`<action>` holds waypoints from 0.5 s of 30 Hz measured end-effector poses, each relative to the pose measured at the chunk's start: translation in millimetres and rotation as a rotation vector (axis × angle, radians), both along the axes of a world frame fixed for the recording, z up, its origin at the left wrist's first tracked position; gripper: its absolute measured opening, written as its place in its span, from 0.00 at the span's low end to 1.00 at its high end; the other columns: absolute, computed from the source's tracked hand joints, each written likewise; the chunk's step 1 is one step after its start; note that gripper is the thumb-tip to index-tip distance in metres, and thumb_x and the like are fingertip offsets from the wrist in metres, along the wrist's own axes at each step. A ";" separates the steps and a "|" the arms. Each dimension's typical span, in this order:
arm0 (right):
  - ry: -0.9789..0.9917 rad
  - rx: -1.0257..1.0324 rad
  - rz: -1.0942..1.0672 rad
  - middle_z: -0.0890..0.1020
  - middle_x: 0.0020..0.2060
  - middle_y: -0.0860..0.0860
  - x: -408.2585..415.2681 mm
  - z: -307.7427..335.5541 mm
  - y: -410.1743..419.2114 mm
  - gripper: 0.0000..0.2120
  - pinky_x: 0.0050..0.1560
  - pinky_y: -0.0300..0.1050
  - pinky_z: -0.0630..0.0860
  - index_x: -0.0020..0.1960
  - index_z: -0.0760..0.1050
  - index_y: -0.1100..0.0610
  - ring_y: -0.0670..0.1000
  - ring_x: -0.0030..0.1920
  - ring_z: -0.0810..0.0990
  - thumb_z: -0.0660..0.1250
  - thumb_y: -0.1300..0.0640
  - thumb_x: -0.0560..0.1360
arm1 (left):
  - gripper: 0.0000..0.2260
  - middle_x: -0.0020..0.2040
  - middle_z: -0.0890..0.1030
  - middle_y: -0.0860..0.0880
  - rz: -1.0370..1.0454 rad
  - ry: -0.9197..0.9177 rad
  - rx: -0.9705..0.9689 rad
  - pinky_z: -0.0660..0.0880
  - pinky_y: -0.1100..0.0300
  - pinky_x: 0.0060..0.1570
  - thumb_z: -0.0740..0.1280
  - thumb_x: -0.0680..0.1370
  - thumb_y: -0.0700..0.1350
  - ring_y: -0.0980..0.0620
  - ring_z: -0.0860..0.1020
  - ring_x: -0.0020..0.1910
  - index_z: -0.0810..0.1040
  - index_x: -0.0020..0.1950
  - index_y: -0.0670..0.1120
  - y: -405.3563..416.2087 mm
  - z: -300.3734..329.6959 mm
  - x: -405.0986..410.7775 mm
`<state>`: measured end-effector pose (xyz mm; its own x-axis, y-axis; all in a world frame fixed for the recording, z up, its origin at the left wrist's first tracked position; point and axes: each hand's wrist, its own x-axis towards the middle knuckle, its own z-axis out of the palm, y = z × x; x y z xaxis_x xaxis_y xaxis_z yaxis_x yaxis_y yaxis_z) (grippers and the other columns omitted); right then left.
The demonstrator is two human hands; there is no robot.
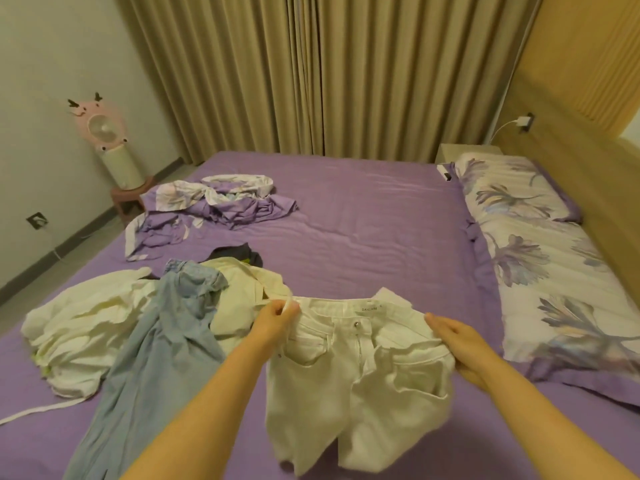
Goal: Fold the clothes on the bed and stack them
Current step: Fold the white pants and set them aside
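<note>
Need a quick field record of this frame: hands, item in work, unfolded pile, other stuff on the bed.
left hand: pinches the waistband's left end of the white pants
right hand: fingers straight, against the waistband's right side
white pants: front up, fly open, not yet folded
unfolded pile: light blue jeans, cream garments, dark garment behind
folded stack: none visible
bed: purple sheet, crumpled floral bedding far left, floral pillows on the right
beside bed: pink fan on a stool
</note>
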<state>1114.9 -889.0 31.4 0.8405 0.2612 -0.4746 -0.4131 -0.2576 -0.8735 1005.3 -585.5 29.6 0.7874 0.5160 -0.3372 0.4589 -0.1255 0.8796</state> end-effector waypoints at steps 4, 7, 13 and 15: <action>0.077 0.031 -0.033 0.80 0.56 0.56 -11.7 -69.5 3.6 0.20 0.50 0.48 0.78 0.61 0.75 0.56 0.55 0.54 0.81 0.73 0.56 0.70 | 0.08 0.47 0.78 0.47 0.051 0.136 -0.047 0.72 0.60 0.39 0.62 0.80 0.43 0.51 0.75 0.44 0.76 0.57 0.44 -2.9 -68.2 -1.8; 0.120 0.008 0.001 0.74 0.63 0.52 -12.0 -111.6 8.9 0.30 0.60 0.49 0.74 0.68 0.69 0.52 0.53 0.63 0.75 0.74 0.58 0.69 | 0.11 0.51 0.80 0.46 0.067 0.223 -0.030 0.74 0.57 0.47 0.61 0.78 0.38 0.48 0.78 0.49 0.76 0.59 0.46 1.6 -114.6 -4.0; -0.239 -0.588 0.229 0.68 0.68 0.58 -10.8 -176.4 28.5 0.35 0.61 0.48 0.66 0.75 0.58 0.55 0.57 0.63 0.70 0.71 0.58 0.73 | 0.15 0.57 0.78 0.44 -0.002 0.250 0.503 0.75 0.52 0.53 0.60 0.77 0.34 0.45 0.76 0.54 0.77 0.63 0.43 12.4 -184.0 0.0; -0.481 -0.802 0.300 0.66 0.70 0.59 -11.6 -190.0 37.7 0.31 0.65 0.51 0.63 0.75 0.59 0.56 0.60 0.67 0.66 0.68 0.58 0.75 | 0.14 0.54 0.79 0.44 -0.230 0.064 0.710 0.75 0.50 0.50 0.65 0.74 0.32 0.44 0.77 0.52 0.80 0.58 0.42 -3.0 -199.4 5.8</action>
<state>1103.3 -851.4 -158.6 0.9422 0.2451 -0.2286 0.1204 -0.8841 -0.4516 1011.0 -588.6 -169.8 0.8918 0.4512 -0.0336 0.4002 -0.7519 0.5239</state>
